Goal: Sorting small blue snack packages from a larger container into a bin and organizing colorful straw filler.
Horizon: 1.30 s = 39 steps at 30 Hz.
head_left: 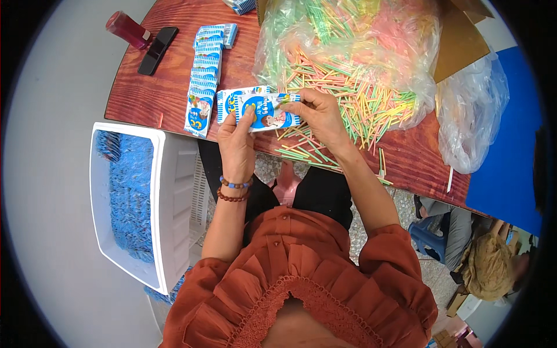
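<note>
A small blue-and-white printed packet (268, 113) is held level between my two hands, just over the table's front edge. My left hand (237, 145) pinches its left end with thumb and fingers. My right hand (322, 119) grips its right end between thumb and bent fingers. Partly covered by it, a second similar packet (229, 100) shows behind; whether it lies on the table or is also held I cannot tell. Left of my hands, several like packets overlap in a long row (204, 78). Beyond my right hand, thin pastel sticks (360, 98) spill from a clear plastic bag (278, 35).
A red-topped wooden table (130, 90) carries a black phone (158, 51) and a red bottle (126, 29). At its left stands a white foam box (174, 168) filled with blue packets. A cardboard box (461, 43) and an empty-looking clear bag (470, 110) lie right. Another person (490, 264) sits at lower right.
</note>
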Tool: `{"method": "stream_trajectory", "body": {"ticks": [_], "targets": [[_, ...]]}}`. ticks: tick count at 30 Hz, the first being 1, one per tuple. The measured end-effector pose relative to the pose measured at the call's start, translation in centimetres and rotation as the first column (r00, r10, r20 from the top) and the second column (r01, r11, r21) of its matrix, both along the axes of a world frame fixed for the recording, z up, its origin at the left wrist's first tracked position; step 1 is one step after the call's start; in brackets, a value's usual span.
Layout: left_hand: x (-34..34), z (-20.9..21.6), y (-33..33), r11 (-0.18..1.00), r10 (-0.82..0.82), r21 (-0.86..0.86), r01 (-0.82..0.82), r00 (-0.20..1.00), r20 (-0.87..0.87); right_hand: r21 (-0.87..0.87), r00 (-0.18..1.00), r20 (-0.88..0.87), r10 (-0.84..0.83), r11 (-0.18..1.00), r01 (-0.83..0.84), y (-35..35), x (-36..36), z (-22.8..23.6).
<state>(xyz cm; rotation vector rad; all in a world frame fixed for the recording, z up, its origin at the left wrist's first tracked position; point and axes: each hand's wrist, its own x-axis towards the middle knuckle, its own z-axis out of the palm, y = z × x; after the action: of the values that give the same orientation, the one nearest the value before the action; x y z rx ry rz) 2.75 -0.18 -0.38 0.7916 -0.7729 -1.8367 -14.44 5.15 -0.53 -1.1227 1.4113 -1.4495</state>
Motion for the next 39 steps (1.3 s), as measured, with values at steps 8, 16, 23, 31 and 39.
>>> {"method": "stream_trajectory", "body": {"ticks": [8,16,23,31,39], "targets": [[-0.5,-0.4,0.6,0.992,0.086,-0.107,-0.073,0.989,0.122,-0.033,0.987,-0.162,0.024,0.999,-0.029,0.2,-0.2,0.5],[-0.4,-0.5,0.7,0.997,0.047,0.059,-0.048,0.999,0.023,-0.229,0.992,0.111,-0.066,0.969,0.09,1.3,-0.8,1.8],[-0.7,0.0,0.9,0.993,-0.057,0.097,0.06,0.998,-0.037,-0.302,0.862,-0.507,0.011,0.934,-0.19,1.8,-0.8,1.3],[0.1,-0.4,0.5,0.992,-0.096,0.081,0.097,0.995,-0.015,-0.358,0.787,-0.614,-0.054,0.908,-0.217,2.4,-1.3,2.6],[-0.9,-0.2,1.4,0.989,-0.096,0.12,0.089,0.994,0.057,-0.313,0.758,-0.65,0.061,0.887,-0.34,1.6,-1.0,1.1]]}}
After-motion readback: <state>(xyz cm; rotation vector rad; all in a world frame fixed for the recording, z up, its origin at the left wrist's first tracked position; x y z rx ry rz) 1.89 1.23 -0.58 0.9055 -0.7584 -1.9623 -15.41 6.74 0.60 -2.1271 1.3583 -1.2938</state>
